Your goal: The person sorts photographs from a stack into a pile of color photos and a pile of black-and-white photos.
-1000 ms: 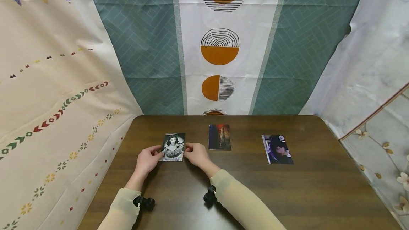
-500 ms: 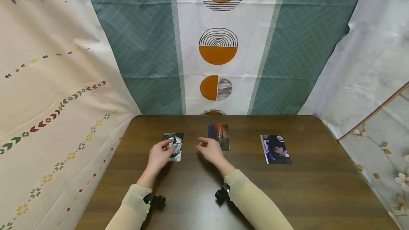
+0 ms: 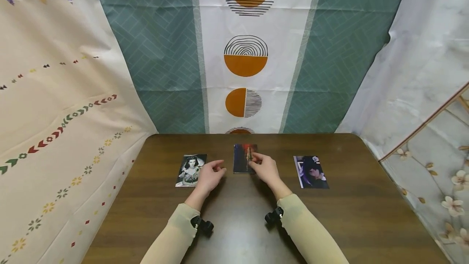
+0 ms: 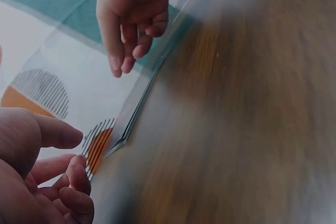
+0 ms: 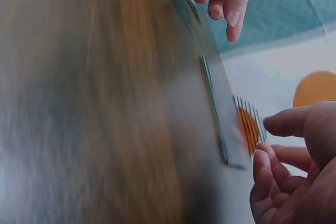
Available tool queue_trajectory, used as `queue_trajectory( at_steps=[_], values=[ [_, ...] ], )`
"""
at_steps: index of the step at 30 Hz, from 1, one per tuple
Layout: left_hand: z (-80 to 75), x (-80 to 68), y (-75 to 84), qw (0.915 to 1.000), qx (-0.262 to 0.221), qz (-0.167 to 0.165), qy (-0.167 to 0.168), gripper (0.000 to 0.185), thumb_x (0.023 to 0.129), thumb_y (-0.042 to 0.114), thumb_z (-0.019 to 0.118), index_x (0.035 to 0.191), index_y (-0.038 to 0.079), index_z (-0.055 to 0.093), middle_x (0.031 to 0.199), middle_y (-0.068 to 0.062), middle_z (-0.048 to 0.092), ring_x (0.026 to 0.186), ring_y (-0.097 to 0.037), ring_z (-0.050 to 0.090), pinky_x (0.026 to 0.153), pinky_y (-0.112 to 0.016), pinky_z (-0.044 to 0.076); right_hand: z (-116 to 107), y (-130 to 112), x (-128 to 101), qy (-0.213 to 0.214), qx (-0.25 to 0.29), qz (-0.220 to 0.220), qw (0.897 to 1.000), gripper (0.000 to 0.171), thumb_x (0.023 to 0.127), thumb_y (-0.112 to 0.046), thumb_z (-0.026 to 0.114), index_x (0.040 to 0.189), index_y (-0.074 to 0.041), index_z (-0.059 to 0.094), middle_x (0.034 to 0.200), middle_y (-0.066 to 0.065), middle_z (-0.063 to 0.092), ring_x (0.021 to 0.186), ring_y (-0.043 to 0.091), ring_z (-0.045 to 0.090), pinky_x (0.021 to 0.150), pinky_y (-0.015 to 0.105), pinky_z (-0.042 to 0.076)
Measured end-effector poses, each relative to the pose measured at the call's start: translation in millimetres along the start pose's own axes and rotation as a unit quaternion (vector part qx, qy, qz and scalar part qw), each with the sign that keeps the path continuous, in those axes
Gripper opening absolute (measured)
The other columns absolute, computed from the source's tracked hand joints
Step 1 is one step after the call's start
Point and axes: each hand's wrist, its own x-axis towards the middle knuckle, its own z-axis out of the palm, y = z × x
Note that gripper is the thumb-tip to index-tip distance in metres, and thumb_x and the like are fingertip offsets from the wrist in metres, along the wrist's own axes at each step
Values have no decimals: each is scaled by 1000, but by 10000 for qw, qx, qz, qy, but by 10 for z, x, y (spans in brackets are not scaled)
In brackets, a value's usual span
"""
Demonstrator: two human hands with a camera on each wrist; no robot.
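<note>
Three picture cards lie apart on the brown wooden table [image 3: 234, 219] in the head view. Between the left and middle cards is my left hand [image 3: 209, 175], its wrist over the lower right corner of the black-and-white portrait card [image 3: 187, 169]. My right hand [image 3: 266, 169] reaches over the right edge of the dark card with a red top [image 3: 239, 159]. Both wrist views show loosely bent fingers with nothing between them: the left hand [image 4: 37, 171] and the right hand [image 5: 296, 163]. A flat card [image 4: 137, 111] appears edge-on beyond them. Far from both hands lies the purple-toned portrait card [image 3: 311, 172].
A teal and white patterned cloth [image 3: 245, 19] hangs behind the table's far edge. Cream cloth [image 3: 55, 93] hangs at the left, and a pale floral cloth [image 3: 432, 141] at the right. Small black cameras [image 3: 203, 225] sit on both wrists.
Both hands have moved right, away from the black-and-white card. The left hand has let go of that card and crossed over it; the right hand has come to the middle card.
</note>
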Motion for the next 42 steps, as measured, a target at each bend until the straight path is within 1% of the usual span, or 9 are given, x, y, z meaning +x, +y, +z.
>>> queue_trajectory(
  at_steps=[5, 9, 12, 19, 24, 30, 35, 38, 42],
  values=[
    [193, 98, -8, 9998, 114, -114, 111, 39, 93, 11, 76, 130, -1, 74, 91, -4, 65, 83, -19, 57, 72, -33, 46, -80, 159, -3, -7, -78, 332, 9994, 46, 97, -14, 74, 140, 3, 68, 115, 14, 76, 112, 35, 70, 97, 53, 54],
    [302, 163, 29, 9996, 121, -189, 162, 41, 93, 12, 76, 131, -2, 74, 90, -5, 65, 81, -21, 57, 70, -34, 46, -110, 226, 20, 2, -190, 404, 9990, 47, 97, -15, 75, 140, 3, 68, 117, 15, 76, 114, 36, 69, 101, 54, 52],
    [367, 214, 64, 9995, 200, -169, 179, 41, 93, 13, 76, 131, -3, 73, 89, -5, 65, 80, -21, 57, 71, -34, 46, -120, 240, 50, -13, -325, 379, 9988, 48, 97, -17, 75, 141, 2, 68, 117, 14, 75, 115, 35, 69, 103, 53, 51],
    [453, 236, 104, 9975, 522, -466, 140, 42, 93, 18, 75, 132, 2, 75, 84, 0, 63, 76, -18, 56, 66, -33, 42, -91, 224, 70, -269, -874, 367, 9951, 51, 96, -21, 75, 143, -3, 68, 121, 13, 75, 119, 35, 67, 103, 54, 51],
    [471, 250, 121, 9965, 702, -452, 71, 43, 92, 19, 75, 132, 4, 76, 82, 1, 64, 75, -17, 56, 64, -33, 41, -91, 208, 85, -261, -1071, 345, 9933, 51, 96, -22, 75, 143, -5, 69, 125, 14, 74, 120, 36, 67, 102, 54, 51],
    [486, 259, 99, 9958, 734, -555, -20, 44, 93, 19, 75, 135, 5, 75, 81, 1, 65, 73, -17, 57, 62, -33, 40, -79, 207, 68, -265, -964, 411, 9941, 50, 96, -22, 74, 143, -7, 69, 126, 15, 74, 120, 36, 67, 101, 54, 52],
    [486, 256, 80, 9954, 757, -591, -31, 44, 93, 20, 75, 136, 8, 75, 84, 3, 66, 77, -16, 58, 66, -34, 42, -66, 230, 51, -249, -764, 578, 9951, 49, 98, -24, 72, 145, -11, 69, 130, 13, 73, 122, 36, 66, 101, 55, 51],
    [483, 256, 85, 9966, 575, -596, 25, 43, 94, 19, 75, 136, 9, 75, 83, 3, 65, 77, -16, 57, 68, -34, 42, -64, 235, 58, -163, -528, 676, 9962, 48, 99, -24, 72, 146, -12, 69, 129, 12, 73, 123, 35, 66, 102, 54, 50],
    [482, 245, 83, 9981, 244, -550, 139, 41, 94, 16, 75, 134, 7, 76, 83, 2, 64, 76, -17, 56, 68, -34, 42, -60, 229, 53, -37, -214, 648, 9977, 46, 100, -21, 72, 144, -10, 69, 121, 10, 75, 119, 35, 67, 102, 54, 50]
  ],
)
